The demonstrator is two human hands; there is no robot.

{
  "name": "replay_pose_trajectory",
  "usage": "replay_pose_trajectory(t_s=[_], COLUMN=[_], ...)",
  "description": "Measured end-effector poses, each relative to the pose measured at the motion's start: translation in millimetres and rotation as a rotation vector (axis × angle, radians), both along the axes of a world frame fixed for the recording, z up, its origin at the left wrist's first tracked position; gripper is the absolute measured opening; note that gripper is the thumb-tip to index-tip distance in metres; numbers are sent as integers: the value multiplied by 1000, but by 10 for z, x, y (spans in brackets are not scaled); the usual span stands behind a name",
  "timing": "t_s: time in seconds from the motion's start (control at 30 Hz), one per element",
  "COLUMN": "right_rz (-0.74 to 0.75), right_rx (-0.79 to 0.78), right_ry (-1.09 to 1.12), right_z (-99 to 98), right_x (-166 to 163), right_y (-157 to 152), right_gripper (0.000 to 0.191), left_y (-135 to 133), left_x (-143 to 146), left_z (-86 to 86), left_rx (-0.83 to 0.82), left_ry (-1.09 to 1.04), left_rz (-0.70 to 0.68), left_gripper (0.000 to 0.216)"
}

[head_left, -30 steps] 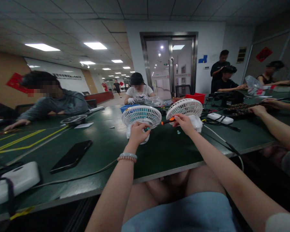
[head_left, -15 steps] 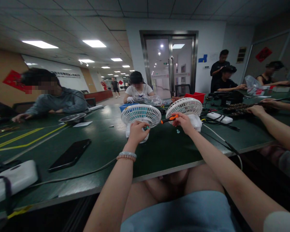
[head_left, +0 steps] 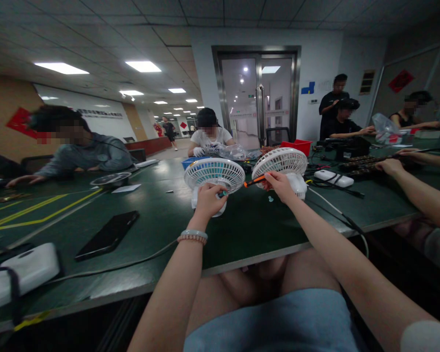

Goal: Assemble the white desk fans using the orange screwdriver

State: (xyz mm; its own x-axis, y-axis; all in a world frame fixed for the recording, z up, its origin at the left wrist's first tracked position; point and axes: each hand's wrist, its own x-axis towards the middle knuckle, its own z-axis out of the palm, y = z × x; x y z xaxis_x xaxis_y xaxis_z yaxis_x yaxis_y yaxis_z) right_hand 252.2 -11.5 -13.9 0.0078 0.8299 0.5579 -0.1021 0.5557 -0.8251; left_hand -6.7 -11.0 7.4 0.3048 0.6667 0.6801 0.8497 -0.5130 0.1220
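Note:
Two white fans with round slatted grilles stand side by side on the green table. My left hand point(head_left: 208, 199) is in front of the left fan point(head_left: 214, 172), its fingers closed round a small teal-and-dark piece point(head_left: 222, 194) whose kind I cannot make out. In my right hand point(head_left: 278, 186), beside the right fan point(head_left: 280, 162), is an orange-and-black screwdriver point(head_left: 254, 181), pointing left between the two grilles. A small pale blue piece point(head_left: 270, 199) lies on the table below my right hand.
A black phone point(head_left: 107, 235) and a white device point(head_left: 24, 274) lie at the left. Behind the fans are a blue bin point(head_left: 190, 162) and a red bin point(head_left: 297, 145). A white power bank-like box point(head_left: 333, 178) and cables lie right. Co-workers sit around the table point(head_left: 161, 215).
The screwdriver in my right hand has turned slightly; both hands stay almost in place. A person walking in the background has moved left, and the left co-worker's hand has shifted left.

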Motion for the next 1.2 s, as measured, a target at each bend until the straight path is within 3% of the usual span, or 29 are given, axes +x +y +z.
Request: replay_pose_trajectory(t_s=[0.27,0.47,0.83,1.2], right_rz=[-44,49,81,-58], right_rx=[12,-30,-52,6], right_ry=[-19,52,65,-42], right_z=[29,32,47,17], right_x=[-8,9,15,20], right_y=[-47,-61,-88,-18], right_gripper=[40,29,32,41], left_y=[2,12,-5,1], left_x=[1,-5,8,6], left_z=[-2,-9,3,0], left_rx=[-6,11,14,9], left_ry=[-5,-17,-12,0], left_rz=[12,-11,-11,0], left_gripper=[20,21,19,20])
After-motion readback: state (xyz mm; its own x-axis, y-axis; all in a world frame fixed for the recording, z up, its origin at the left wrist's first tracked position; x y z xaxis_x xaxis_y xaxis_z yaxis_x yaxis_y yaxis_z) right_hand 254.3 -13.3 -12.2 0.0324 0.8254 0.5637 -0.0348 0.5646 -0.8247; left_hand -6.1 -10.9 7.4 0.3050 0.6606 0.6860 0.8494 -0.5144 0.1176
